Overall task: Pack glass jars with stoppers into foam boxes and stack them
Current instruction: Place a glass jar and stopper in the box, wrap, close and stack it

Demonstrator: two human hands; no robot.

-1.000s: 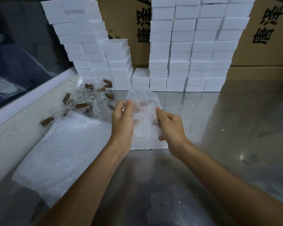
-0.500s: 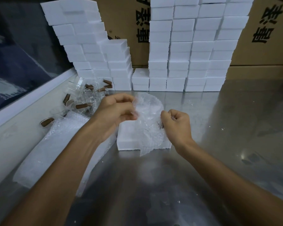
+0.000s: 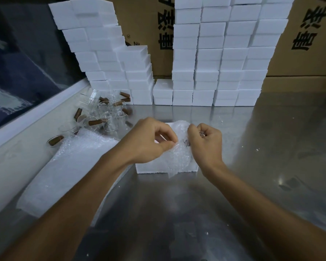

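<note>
A white foam box (image 3: 151, 168) lies on the metal table in the middle. Above it, a bundle of bubble wrap (image 3: 179, 157) is held between both hands; a dark stopper shows faintly through it. My left hand (image 3: 151, 140) pinches the wrap's left edge with thumb and forefinger. My right hand (image 3: 205, 142) has its fingers curled round the wrap's right side. A heap of clear glass jars with brown stoppers (image 3: 102, 113) lies at the left rear.
A stack of bubble wrap sheets (image 3: 70, 166) lies left of the box. Tall stacks of white foam boxes (image 3: 220, 53) and a leaning stack (image 3: 105, 53) stand at the back before cardboard cartons (image 3: 309, 44). A white ledge (image 3: 26, 121) runs along the left.
The wrap was held up flat between both hands; it has since been folded round the jar and lowered onto the foam box, both hands closing inwards.
</note>
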